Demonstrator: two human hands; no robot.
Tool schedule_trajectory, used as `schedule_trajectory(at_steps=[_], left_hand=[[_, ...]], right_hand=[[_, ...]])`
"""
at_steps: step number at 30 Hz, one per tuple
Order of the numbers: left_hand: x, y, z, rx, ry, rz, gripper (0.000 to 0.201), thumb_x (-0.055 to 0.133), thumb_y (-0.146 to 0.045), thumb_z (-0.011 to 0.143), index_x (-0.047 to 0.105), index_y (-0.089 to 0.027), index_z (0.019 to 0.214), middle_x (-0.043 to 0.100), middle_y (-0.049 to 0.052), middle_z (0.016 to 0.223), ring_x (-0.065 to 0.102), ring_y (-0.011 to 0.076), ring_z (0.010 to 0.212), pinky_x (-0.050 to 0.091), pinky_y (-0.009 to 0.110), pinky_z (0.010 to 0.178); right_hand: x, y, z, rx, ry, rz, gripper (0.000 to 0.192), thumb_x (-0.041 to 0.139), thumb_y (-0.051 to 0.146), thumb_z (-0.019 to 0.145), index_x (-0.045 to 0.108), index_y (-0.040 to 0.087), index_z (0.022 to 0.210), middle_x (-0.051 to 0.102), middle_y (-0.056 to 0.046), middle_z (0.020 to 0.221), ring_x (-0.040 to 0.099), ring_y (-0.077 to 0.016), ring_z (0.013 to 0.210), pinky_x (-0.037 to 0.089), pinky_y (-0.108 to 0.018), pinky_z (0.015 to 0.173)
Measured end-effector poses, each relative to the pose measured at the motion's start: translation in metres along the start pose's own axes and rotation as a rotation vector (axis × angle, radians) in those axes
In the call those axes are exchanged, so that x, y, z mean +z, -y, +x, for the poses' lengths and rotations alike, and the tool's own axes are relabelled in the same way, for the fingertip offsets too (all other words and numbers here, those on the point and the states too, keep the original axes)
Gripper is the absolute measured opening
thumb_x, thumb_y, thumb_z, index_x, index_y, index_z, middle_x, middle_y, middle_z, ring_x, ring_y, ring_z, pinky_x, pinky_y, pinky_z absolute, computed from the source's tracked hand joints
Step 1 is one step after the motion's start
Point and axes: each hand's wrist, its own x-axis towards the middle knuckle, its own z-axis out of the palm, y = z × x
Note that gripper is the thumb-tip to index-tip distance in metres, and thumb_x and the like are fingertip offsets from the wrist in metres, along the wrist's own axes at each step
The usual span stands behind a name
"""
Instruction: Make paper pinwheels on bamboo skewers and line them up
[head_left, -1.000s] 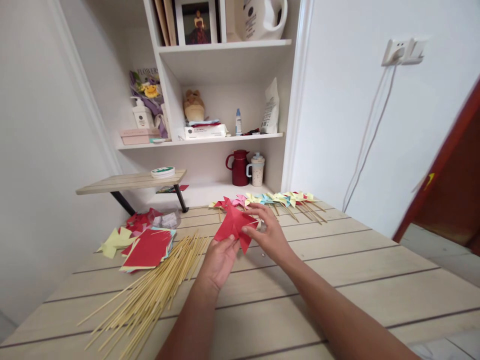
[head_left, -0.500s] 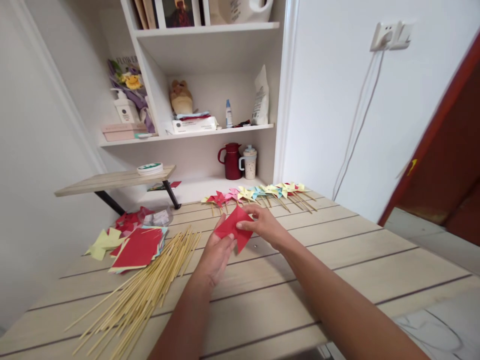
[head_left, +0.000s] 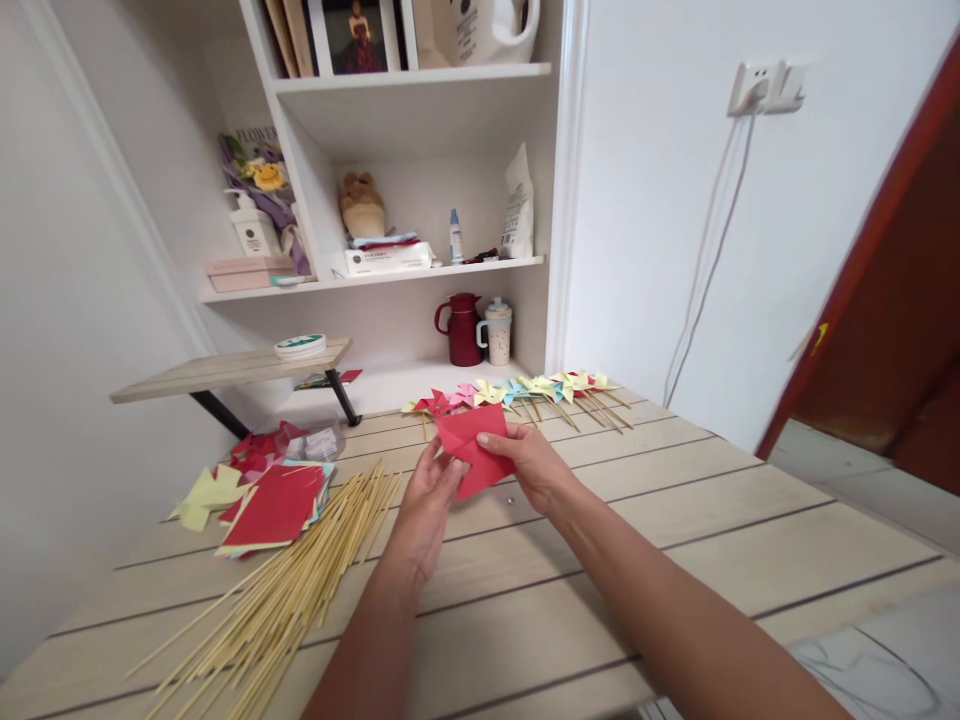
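Observation:
Both of my hands hold a folded piece of red paper (head_left: 472, 452) a little above the wooden table (head_left: 675, 560). My left hand (head_left: 425, 500) grips its lower left edge. My right hand (head_left: 525, 462) pinches its right side, thumb on top. To the left of my hands lies a loose bundle of thin bamboo sticks (head_left: 292, 590). Beyond the sticks sits a stack of coloured paper squares (head_left: 277, 505) with a red one on top.
A row of finished paper pinwheels on sticks (head_left: 525, 392) lies at the table's far edge. Yellow paper pieces (head_left: 202, 495) and red scraps (head_left: 259, 445) lie at the far left. A small raised shelf (head_left: 225, 368) and white wall shelves with a red jug (head_left: 457, 330) stand behind.
The red paper has been turned and folded further between my hands, from a star-like shape to a more compact one. The view shifted slightly.

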Motion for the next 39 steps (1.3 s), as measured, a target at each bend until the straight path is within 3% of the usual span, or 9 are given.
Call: schedule_trajectory(at_steps=[2,7,13,29,39], left_hand=[[-0.002,-0.001,0.001,-0.003,-0.024,0.050,0.050,0.076,-0.027,0.079,0.061,-0.017,0.126,0.066,0.015,0.128,0.060,0.0268,0.121,0.038,0.041,0.109],[-0.002,0.001,-0.001,0.001,0.042,0.131,0.041,0.070,-0.039,0.083,0.069,-0.014,0.115,0.070,0.015,0.120,0.062,0.0268,0.117,0.041,0.039,0.105],[-0.007,0.006,-0.001,-0.060,-0.080,0.232,0.039,0.080,-0.035,0.072,0.074,-0.009,0.100,0.077,0.015,0.097,0.067,0.0303,0.105,0.048,0.042,0.096],[0.001,0.002,-0.008,-0.080,-0.062,0.252,0.037,0.079,-0.035,0.072,0.075,-0.010,0.099,0.077,0.014,0.092,0.071,0.0260,0.089,0.050,0.041,0.090],[0.002,0.004,-0.010,-0.060,-0.137,0.280,0.035,0.081,-0.035,0.069,0.075,-0.010,0.093,0.077,0.014,0.094,0.071,0.0246,0.088,0.050,0.040,0.091]], right_hand=[[0.001,-0.003,0.001,0.010,-0.011,0.047,0.032,0.085,0.035,0.062,0.077,0.016,0.086,0.078,-0.008,0.084,0.070,-0.0200,0.071,0.053,-0.032,0.071],[0.007,-0.008,-0.001,-0.009,-0.080,0.032,0.032,0.087,0.033,0.058,0.077,0.017,0.083,0.078,-0.006,0.082,0.069,-0.0193,0.069,0.052,-0.031,0.070],[0.017,-0.008,-0.007,0.030,-0.077,0.009,0.037,0.089,0.034,0.054,0.076,0.015,0.082,0.078,-0.007,0.082,0.069,-0.0195,0.069,0.051,-0.031,0.070],[0.010,0.000,-0.008,0.067,-0.020,-0.046,0.039,0.079,0.051,0.069,0.074,0.015,0.083,0.076,-0.007,0.078,0.066,-0.0165,0.064,0.047,-0.025,0.059],[0.011,0.002,-0.008,0.082,-0.068,-0.091,0.031,0.086,0.038,0.058,0.074,0.015,0.074,0.075,-0.005,0.071,0.065,-0.0160,0.059,0.048,-0.026,0.058]])
